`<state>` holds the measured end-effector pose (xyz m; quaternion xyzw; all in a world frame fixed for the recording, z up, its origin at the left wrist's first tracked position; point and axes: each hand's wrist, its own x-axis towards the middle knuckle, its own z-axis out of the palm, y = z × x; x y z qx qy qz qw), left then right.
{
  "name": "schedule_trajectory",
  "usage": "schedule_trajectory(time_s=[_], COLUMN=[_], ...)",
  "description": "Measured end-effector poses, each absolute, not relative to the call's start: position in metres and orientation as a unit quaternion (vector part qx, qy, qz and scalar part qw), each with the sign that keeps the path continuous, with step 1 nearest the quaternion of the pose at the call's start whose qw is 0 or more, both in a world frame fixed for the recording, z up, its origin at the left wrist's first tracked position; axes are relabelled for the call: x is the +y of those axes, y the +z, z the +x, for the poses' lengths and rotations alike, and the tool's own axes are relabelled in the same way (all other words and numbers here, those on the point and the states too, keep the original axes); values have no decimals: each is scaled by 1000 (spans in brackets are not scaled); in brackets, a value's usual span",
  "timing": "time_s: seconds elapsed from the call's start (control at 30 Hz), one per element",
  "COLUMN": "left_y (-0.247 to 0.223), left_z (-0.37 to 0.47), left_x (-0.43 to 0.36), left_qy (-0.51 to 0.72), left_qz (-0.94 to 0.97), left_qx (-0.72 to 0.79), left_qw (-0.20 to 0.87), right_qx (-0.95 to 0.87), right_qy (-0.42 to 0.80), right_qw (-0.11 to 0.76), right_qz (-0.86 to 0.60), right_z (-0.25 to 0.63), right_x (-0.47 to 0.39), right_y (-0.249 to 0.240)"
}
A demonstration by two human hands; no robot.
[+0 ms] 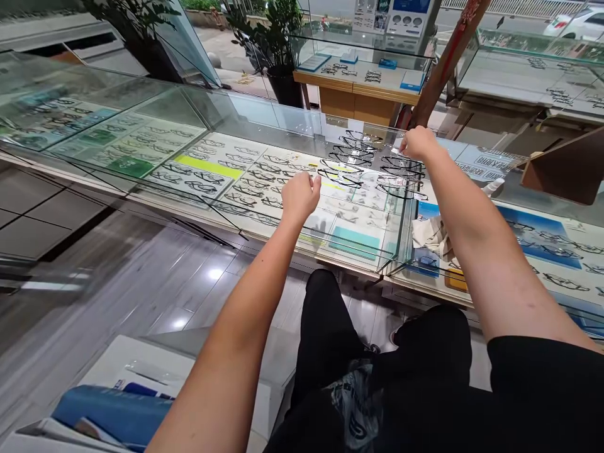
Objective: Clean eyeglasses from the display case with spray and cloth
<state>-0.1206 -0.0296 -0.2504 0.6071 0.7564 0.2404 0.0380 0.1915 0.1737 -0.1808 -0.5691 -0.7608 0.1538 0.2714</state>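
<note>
Glass counter edge (340,263) beside floor (160,277); curled left fingers (315,185) well apart from bunched right fingers (406,143) near dark spectacles (400,168), holds unclear.

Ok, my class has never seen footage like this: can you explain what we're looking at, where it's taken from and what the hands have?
There is no machine here, only a person's two bare hands. The single picture comes from a camera worn on the head, looking forward and down, so we also see the person's arms and black trousers.

In front stands a glass display counter. Dark eyeglass frames appear to sit in rows on its top, and more spectacles lie inside. A crumpled beige cloth shows beside the right forearm.

The left hand is curled above the counter, with nothing visibly held. The right hand reaches to the far side of the rows; whether its fingertips grip anything is too small to tell.
</note>
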Motion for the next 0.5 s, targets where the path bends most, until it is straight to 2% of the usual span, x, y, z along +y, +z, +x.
schedule_trajectory(time_s=[0.07, 0.23, 0.33, 0.5], left_y=[-250, -251, -253, -257], left_z=[-120, -121, -121, -121], left_x=[-29, -27, -24, -21], left_qy=[238, 234, 228, 214], left_qz=[606, 608, 609, 617], left_qx=[758, 758, 759, 757], left_qw=[37, 31, 23, 0], right_qx=[-768, -817, -859, -858], right_qy=[153, 63, 29, 76], right_qw=[258, 169, 193, 288], right_qz=[-565, -548, -473, -418], right_z=[192, 196, 207, 262], right_x=[165, 125, 69, -61], right_y=[-175, -155, -145, -155])
